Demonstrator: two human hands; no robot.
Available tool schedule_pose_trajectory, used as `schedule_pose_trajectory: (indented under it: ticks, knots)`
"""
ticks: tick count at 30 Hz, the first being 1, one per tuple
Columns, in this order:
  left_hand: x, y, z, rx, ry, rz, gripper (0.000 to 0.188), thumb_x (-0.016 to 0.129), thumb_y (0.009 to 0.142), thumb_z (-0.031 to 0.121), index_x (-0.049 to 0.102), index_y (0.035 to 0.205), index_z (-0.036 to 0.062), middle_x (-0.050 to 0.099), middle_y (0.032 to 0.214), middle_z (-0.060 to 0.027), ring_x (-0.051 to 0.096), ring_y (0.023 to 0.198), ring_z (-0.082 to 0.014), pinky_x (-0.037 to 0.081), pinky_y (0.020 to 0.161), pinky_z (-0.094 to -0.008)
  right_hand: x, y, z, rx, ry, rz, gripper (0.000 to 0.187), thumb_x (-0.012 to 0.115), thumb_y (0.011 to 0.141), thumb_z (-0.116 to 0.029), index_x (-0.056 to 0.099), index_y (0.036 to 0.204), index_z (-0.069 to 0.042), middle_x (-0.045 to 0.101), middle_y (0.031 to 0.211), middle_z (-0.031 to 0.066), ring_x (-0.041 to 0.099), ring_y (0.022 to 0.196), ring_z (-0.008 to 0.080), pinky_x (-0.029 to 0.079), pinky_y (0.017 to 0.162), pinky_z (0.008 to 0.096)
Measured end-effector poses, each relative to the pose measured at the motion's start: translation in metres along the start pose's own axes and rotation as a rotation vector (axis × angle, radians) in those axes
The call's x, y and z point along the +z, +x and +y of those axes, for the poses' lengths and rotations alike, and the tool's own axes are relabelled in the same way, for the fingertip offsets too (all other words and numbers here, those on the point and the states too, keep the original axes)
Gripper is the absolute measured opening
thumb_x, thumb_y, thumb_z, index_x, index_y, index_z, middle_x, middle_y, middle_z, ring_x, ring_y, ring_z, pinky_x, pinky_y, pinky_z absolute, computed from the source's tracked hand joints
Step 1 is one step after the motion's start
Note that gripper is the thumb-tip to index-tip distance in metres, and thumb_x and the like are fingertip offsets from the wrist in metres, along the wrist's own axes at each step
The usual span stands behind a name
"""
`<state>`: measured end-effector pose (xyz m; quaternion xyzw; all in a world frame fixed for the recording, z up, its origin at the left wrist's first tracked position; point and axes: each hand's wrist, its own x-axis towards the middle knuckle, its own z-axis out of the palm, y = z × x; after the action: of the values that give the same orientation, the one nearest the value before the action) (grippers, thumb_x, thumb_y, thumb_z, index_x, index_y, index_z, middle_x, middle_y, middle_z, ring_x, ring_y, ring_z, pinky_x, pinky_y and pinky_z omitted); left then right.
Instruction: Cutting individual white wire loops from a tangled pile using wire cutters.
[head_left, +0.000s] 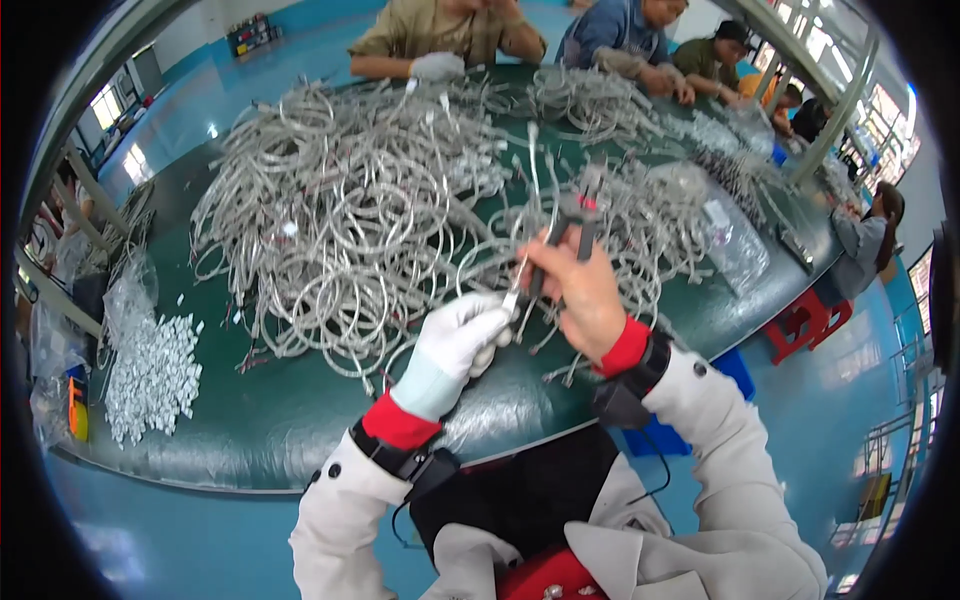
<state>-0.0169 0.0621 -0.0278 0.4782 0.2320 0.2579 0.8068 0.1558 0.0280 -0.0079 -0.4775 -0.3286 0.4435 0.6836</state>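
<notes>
My left hand [455, 345], in a white glove, pinches the end of a grey cable; a small pale connector [511, 299] shows at its fingertips. Close beside it, my bare right hand [590, 305] is closed around a pair of pliers [587, 228] with dark handles and a bit of red near the pivot. The pliers' jaws point away from me, over the cables. The thumb and forefinger of the right hand also seem to touch the grey cable [535, 165] that rises between the hands, though the contact is partly hidden.
A large heap of coiled grey cables [350, 210] covers the middle of the green table [250, 440]. Small white connectors [155, 375] are piled at the left, near an orange tool [78, 405]. Plastic bags [738, 245] lie right. Co-workers sit opposite; a red stool [812, 322] stands right.
</notes>
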Motion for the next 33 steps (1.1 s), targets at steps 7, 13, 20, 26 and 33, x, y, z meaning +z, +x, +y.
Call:
schedule_pose_trajectory:
  ticks: [7,13,20,26,33]
  knots:
    - [-0.003,0.000,0.007,0.237,0.211,0.269,0.019,0.060,0.089,0.018,0.059,0.098,0.0014,0.055,0.070,-0.0010,0.038,0.047,-0.0023,0.026,0.042,-0.0182,-0.050,-0.011,-0.029,-0.154,-0.307,0.119,0.018,0.063,0.086,-0.008,0.056,0.101,0.000,0.062,0.088,0.0071,0.060,0.073,0.0146,0.048,0.064,0.0272]
    - [0.002,0.004,0.007,0.225,0.244,0.306,0.017,0.058,0.089,0.017,0.059,0.095,0.0011,0.055,0.069,-0.0016,0.038,0.046,-0.0022,0.026,0.041,-0.0182,-0.116,-0.028,-0.075,-0.370,-0.661,0.334,0.021,0.058,0.090,-0.011,0.055,0.106,0.002,0.060,0.087,0.0068,0.057,0.072,0.0128,0.046,0.064,0.0253]
    - [-0.002,-0.003,0.001,0.066,0.041,0.269,0.017,0.057,0.090,0.017,0.057,0.096,0.0013,0.054,0.068,-0.0015,0.034,0.042,-0.0026,0.024,0.038,-0.0184,-0.052,-0.090,-0.095,-0.036,-0.757,-0.143,0.025,0.052,0.096,-0.018,0.052,0.110,0.003,0.060,0.089,0.0077,0.059,0.077,0.0126,0.048,0.069,0.0259]
    - [-0.004,0.009,0.002,0.043,0.006,0.224,0.015,0.057,0.090,0.016,0.056,0.095,0.0023,0.054,0.068,-0.0015,0.032,0.041,-0.0024,0.022,0.037,-0.0184,-0.044,-0.085,-0.055,0.433,-0.780,-0.502,0.029,0.049,0.098,-0.022,0.052,0.112,0.003,0.061,0.095,0.0085,0.061,0.085,0.0134,0.050,0.074,0.0272]
    - [-0.003,0.002,0.004,0.028,-0.034,0.190,0.015,0.059,0.090,0.017,0.057,0.094,0.0022,0.055,0.068,-0.0015,0.036,0.042,-0.0024,0.024,0.038,-0.0186,-0.042,-0.077,-0.042,0.528,-0.709,-0.458,0.038,0.053,0.097,-0.035,0.058,0.103,0.002,0.061,0.091,0.0071,0.060,0.079,0.0118,0.052,0.069,0.0269]
